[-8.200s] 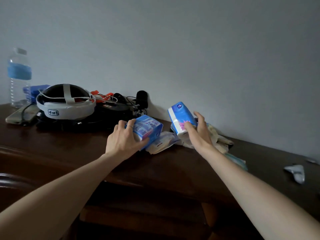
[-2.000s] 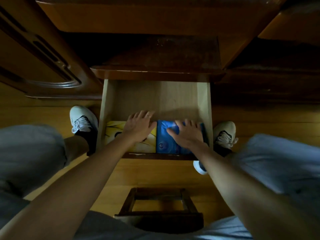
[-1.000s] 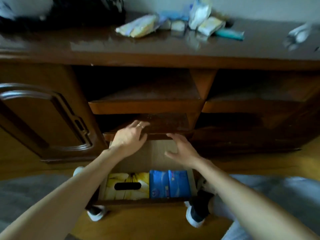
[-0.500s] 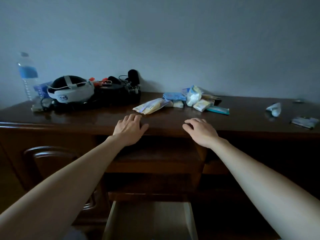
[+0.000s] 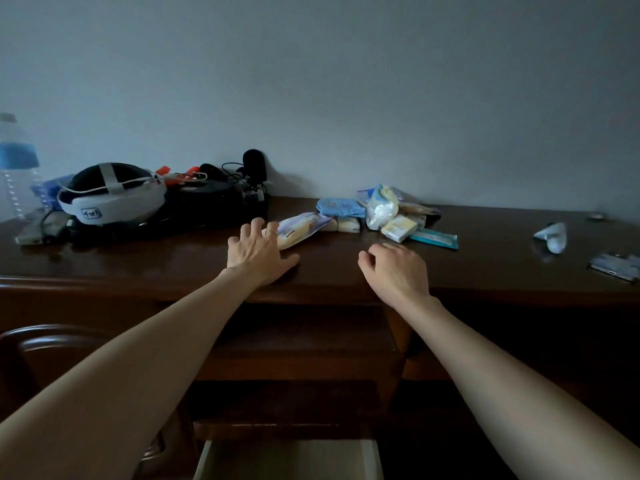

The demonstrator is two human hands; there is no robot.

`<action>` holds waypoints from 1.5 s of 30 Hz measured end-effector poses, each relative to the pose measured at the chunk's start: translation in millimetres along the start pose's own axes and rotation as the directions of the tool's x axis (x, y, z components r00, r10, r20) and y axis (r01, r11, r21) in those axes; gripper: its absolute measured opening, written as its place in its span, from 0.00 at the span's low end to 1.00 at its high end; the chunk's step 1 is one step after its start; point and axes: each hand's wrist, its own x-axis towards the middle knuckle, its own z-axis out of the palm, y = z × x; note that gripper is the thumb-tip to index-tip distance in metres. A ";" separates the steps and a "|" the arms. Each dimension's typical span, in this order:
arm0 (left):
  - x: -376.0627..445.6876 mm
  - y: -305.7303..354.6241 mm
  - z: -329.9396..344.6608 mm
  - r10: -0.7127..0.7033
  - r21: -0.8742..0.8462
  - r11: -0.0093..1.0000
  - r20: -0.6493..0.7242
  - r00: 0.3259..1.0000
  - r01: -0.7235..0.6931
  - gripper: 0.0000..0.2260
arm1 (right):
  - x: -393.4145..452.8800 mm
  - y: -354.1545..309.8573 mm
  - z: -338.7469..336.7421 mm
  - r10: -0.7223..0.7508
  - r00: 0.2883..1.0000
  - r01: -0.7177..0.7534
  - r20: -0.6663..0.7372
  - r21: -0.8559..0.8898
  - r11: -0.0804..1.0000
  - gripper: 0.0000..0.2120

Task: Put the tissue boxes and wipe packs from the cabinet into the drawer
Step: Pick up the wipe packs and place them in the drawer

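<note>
I am reaching both arms out over the bench (image 5: pixel 138 268). My left hand (image 5: pixel 258 249) is spread, fingers fanned, its fingertips lying at the near end of the yellow pack (image 5: pixel 301 228); whether they are touching it I cannot tell. My right hand (image 5: pixel 394 268) is hanging with fingers loosely curled, holding nothing, just short of the pile of packs.

Taking the yellow pack as the mark: it is lying flat on the bench, angled away from my left hand. Right of it, touching or nearly so, a small pale pack (image 5: pixel 348 224) is sitting, with a blue pack (image 5: pixel 341 207) behind that one. Farther right, a white pouch (image 5: pixel 381 209) is standing upright among more packs, a small box (image 5: pixel 399 229) is leaning against them, and a teal strip (image 5: pixel 434 238) is lying flat at the pile's right edge. Well right of all these, a crumpled white wrapper (image 5: pixel 552 234) and a dark flat thing (image 5: pixel 614 266) are lying apart.

Left of the yellow pack, a headset (image 5: pixel 110 195) is resting by a tangle of black gear (image 5: pixel 221 199), and a bottle (image 5: pixel 17 164) is standing at the far left.

Below the bench, the drawer (image 5: pixel 291 460) is standing open, only its pale back part showing.
</note>
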 end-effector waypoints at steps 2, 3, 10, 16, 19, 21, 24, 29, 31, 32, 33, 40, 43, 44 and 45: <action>20.7 3.3 4.9 -0.008 -0.017 1.000 0.066 0.998 0.009 0.40 | 14.6 -0.7 6.3 0.050 0.999 -0.050 0.012 -0.022 0.998 0.15; 30.0 4.4 8.8 -0.016 -0.039 0.999 0.094 0.995 0.020 0.40 | 22.4 -0.8 11.0 0.083 0.996 -0.083 0.025 -0.021 0.996 0.14; 64.5 -3.8 38.4 -0.098 -0.113 0.988 0.075 0.992 0.106 0.38 | 88.7 8.8 51.8 0.214 0.977 -0.213 -0.007 0.037 0.976 0.15; 70.8 -0.3 41.9 -0.065 -0.037 0.997 -0.011 0.998 0.065 0.33 | 143.8 22.1 85.7 0.459 0.870 -0.470 0.180 0.022 0.882 0.20; 72.8 -0.5 41.5 -0.050 -0.035 0.998 -0.027 0.998 0.049 0.28 | 148.9 22.4 98.4 0.389 0.903 -0.402 0.184 0.039 0.915 0.18; 74.1 -2.1 42.1 -0.038 -0.047 0.998 -0.044 0.998 0.035 0.24 | 148.5 21.4 98.4 0.394 0.912 -0.405 0.117 0.095 0.909 0.17; 72.7 -2.4 44.4 -0.019 -0.010 1.000 -0.110 0.994 0.018 0.18 | 138.7 18.7 91.9 0.398 0.916 -0.400 0.059 0.227 0.888 0.17; 50.1 -0.5 25.3 -0.087 -0.258 0.964 -0.113 0.990 0.056 0.21 | 101.9 -0.5 61.6 0.388 0.921 -0.306 -0.040 0.545 0.781 0.18; 27.3 3.6 9.2 -0.129 -0.413 0.908 -0.127 0.983 0.066 0.21 | 80.3 -14.1 42.2 0.389 0.915 -0.213 -0.109 0.688 0.693 0.15; 12.0 6.4 1.3 -0.162 -0.492 0.867 -0.131 0.978 0.078 0.22 | 67.2 -22.2 31.2 0.392 0.908 -0.144 -0.149 0.767 0.626 0.13; -5.8 10.2 -5.8 -0.205 -0.590 0.802 -0.132 0.970 0.090 0.23 | 52.0 -31.4 19.6 0.406 0.893 -0.071 -0.192 0.833 0.549 0.10; -164.7 5.4 -3.9 -0.135 -0.993 0.105 0.039 0.990 0.053 0.20 | -99.5 -81.1 -14.4 0.436 0.889 0.100 -0.142 0.988 0.119 0.17; -226.0 -17.0 22.3 -0.004 -0.976 -0.033 0.217 0.976 0.217 0.18 | -167.0 -78.3 -6.8 0.328 0.944 0.029 -0.033 0.999 0.017 0.25; -245.6 -24.9 32.9 0.016 -0.961 -0.045 0.274 0.962 0.274 0.18 | -188.0 -72.7 -1.3 0.290 0.957 -0.014 0.008 1.000 0.019 0.29; -263.1 -32.6 44.2 0.018 -0.942 -0.058 0.330 0.944 0.331 0.18 | -207.6 -65.5 5.1 0.248 0.967 -0.067 0.057 0.997 0.033 0.32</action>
